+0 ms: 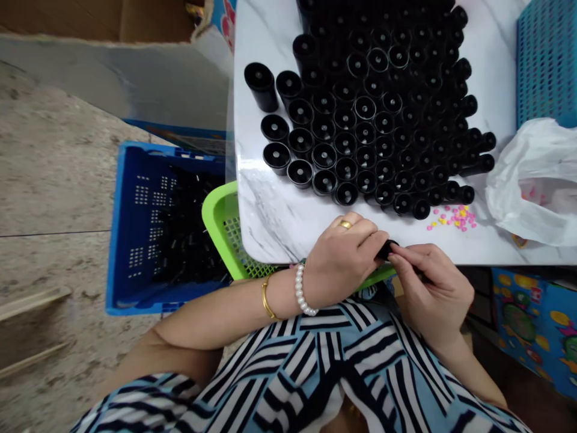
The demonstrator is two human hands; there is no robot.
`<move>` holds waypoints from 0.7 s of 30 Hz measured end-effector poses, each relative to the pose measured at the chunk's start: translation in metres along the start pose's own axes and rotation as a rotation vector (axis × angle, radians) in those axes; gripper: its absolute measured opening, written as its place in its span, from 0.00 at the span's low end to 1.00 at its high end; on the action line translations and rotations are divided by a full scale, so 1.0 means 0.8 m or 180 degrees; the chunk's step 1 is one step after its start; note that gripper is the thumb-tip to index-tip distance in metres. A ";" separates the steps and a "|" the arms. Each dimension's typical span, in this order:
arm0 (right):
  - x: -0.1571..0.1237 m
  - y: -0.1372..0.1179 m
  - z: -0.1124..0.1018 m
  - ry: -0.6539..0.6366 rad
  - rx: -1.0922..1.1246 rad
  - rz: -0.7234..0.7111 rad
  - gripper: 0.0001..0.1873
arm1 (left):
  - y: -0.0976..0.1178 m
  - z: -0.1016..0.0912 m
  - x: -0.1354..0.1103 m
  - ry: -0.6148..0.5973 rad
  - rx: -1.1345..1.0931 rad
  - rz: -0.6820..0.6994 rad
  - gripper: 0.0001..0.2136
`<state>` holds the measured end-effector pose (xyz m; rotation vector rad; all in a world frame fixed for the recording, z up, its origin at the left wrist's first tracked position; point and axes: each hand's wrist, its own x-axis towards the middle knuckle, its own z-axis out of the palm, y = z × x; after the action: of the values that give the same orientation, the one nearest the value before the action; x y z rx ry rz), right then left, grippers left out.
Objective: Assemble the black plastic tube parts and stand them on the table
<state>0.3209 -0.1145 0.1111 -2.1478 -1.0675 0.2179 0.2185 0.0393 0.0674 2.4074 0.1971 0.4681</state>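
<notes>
My left hand (342,258) is closed around a small black cup-like piece (386,249) at the table's front edge. Thumb and index finger of my right hand (433,285) pinch together at the open end of that piece; whether they hold something tiny there is hidden. Just beyond, many black cylindrical cups (345,144) stand upright in close rows, open ends up, each with a pale dot at its centre. A few at the right side lie tilted. Small pink and yellow pieces (455,218) are scattered on the table in front of the cups.
Left of the white marbled table (270,234) stands a blue crate (135,240) with black parts. A green basket (220,207) sits under the table edge. On the right are a white plastic bag (532,156), a blue basket (547,60) and a printed box (536,319). A cardboard box (112,72) stands upper left.
</notes>
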 end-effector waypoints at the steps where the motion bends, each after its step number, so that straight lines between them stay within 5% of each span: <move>1: 0.000 -0.002 0.002 -0.0001 -0.0009 0.0055 0.11 | 0.000 0.000 0.000 0.0024 0.0017 0.0004 0.13; 5: 0.002 -0.004 0.013 0.0125 0.0546 0.0711 0.02 | -0.001 0.001 -0.002 0.0100 0.0061 0.0066 0.15; 7: 0.003 -0.001 0.019 0.0118 0.1091 0.1231 0.06 | -0.001 0.001 -0.003 0.0109 0.0102 0.0094 0.14; 11: 0.010 0.006 0.025 -0.0412 0.2051 0.1920 0.09 | -0.001 -0.001 -0.003 0.0062 0.0103 0.0088 0.12; 21: 0.002 0.031 0.021 -0.0855 0.2655 0.1797 0.13 | 0.000 -0.004 -0.002 -0.0096 0.0091 0.0107 0.08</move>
<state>0.3304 -0.1143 0.0829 -1.5981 -0.3449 1.0380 0.2161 0.0405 0.0695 2.4476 0.1513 0.4467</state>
